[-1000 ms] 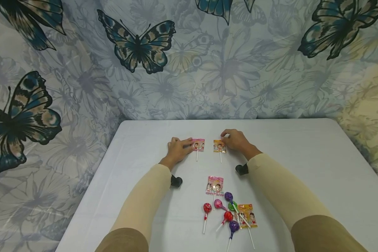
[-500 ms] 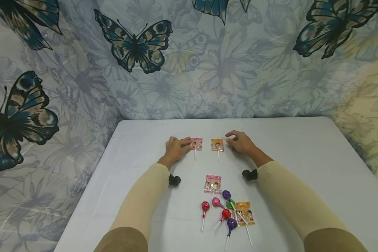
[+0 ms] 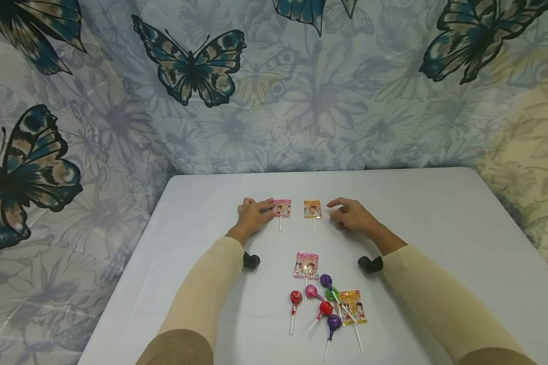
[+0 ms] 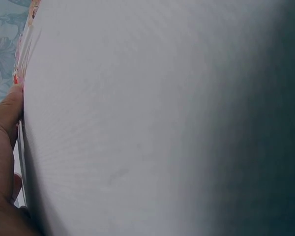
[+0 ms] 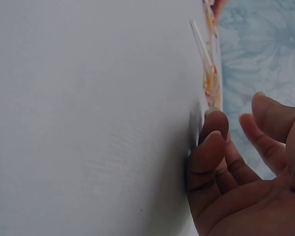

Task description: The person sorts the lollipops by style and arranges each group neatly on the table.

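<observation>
At the far middle of the table lies a lollipop in a pink printed wrapper (image 3: 282,208). My left hand (image 3: 254,215) touches the wrapper's left edge with its fingertips; a finger (image 4: 11,105) reaches that edge in the left wrist view. To the right lies a lollipop in an orange printed wrapper (image 3: 312,209), its white stick toward me. My right hand (image 3: 353,215) hovers just right of it, fingers loosely bent and holding nothing. In the right wrist view, the right fingers (image 5: 206,152) are apart from the orange wrapper (image 5: 211,86).
Nearer me lie another pink-wrapped lollipop (image 3: 306,265), an orange-wrapped one (image 3: 353,306), and several round lollipops, including red (image 3: 296,297), purple (image 3: 334,322), pink (image 3: 311,291) and green (image 3: 332,293). A white cloth covers the table (image 3: 201,314); a butterfly-patterned curtain (image 3: 237,132) hangs behind.
My right hand has let go of the orange-wrapped lollipop and drawn away to the right. My left hand stays at the pink-wrapped lollipop. The head view has shifted slightly.
</observation>
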`<state>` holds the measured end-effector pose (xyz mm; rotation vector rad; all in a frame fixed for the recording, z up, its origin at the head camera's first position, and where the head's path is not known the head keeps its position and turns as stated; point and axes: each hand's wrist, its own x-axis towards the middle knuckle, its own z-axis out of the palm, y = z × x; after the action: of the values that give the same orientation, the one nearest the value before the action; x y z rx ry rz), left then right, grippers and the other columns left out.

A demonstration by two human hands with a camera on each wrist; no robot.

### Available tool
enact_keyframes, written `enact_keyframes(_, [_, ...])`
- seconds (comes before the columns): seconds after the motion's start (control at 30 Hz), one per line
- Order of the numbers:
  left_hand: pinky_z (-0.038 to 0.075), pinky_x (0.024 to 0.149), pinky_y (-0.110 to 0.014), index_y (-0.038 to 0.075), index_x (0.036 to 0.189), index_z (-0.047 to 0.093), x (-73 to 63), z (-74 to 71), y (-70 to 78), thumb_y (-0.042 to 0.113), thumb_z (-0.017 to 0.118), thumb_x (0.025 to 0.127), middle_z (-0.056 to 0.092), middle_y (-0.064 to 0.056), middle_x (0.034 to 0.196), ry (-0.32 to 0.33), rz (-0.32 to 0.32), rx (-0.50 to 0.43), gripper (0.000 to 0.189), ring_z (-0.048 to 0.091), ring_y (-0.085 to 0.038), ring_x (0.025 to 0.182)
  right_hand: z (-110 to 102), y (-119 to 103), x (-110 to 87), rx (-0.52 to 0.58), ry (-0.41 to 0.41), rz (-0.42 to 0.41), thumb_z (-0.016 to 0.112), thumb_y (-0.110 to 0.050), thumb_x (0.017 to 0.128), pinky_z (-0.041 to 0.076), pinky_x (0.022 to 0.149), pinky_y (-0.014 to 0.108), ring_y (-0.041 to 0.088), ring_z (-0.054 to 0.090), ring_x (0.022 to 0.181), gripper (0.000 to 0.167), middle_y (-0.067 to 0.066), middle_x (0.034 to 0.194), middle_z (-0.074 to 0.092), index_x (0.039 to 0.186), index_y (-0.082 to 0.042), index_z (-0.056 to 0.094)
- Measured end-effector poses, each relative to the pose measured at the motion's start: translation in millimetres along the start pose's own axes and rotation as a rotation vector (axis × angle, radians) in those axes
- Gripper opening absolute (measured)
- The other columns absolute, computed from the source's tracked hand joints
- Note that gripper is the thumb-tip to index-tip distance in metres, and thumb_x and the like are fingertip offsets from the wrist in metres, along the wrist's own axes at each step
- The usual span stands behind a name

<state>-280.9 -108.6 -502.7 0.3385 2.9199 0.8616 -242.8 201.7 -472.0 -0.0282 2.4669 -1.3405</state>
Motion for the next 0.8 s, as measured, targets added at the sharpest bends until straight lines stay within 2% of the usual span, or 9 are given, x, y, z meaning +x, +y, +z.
enact_keyframes(0.4, [0.026,0.09,-0.042,0.031,0.129,0.063,0.3,-1.9,0.3,0.044,0.065,0.091,0.052,0.014,0.137,0.012,0.005,-0.002,0.041,0.034,-0.025,0.112,21,-8,-26.7,-0.001,-0.107,-0.134,0.063,-0.015,0.095,0.046,0.054,0.035,0.025,0.057,0.067,0.034,0.012,0.091,0.063,0.128,-0.005,0.058])
enact_keyframes(0.6, [0.027,0.089,-0.042,0.031,0.128,0.063,0.5,-0.3,-0.7,0.044,0.066,0.09,0.049,0.019,0.138,0.009,0.01,0.0,0.04,0.035,-0.023,0.109,31,-7,-34.4,0.002,-0.146,-0.161,0.063,-0.014,0.095,0.046,0.054,0.034,0.024,0.056,0.068,0.032,0.011,0.091,0.063,0.125,-0.004,0.059])
enact_keyframes(0.8, [0.027,0.088,-0.042,0.03,0.129,0.063,-0.4,0.5,0.9,0.044,0.066,0.09,0.051,0.016,0.137,0.012,0.009,-0.004,0.041,0.035,-0.023,0.107,39,-5,-40.9,0.012,-0.165,-0.179,0.065,-0.013,0.094,0.046,0.055,0.034,0.023,0.057,0.068,0.031,0.009,0.093,0.063,0.124,-0.004,0.06])
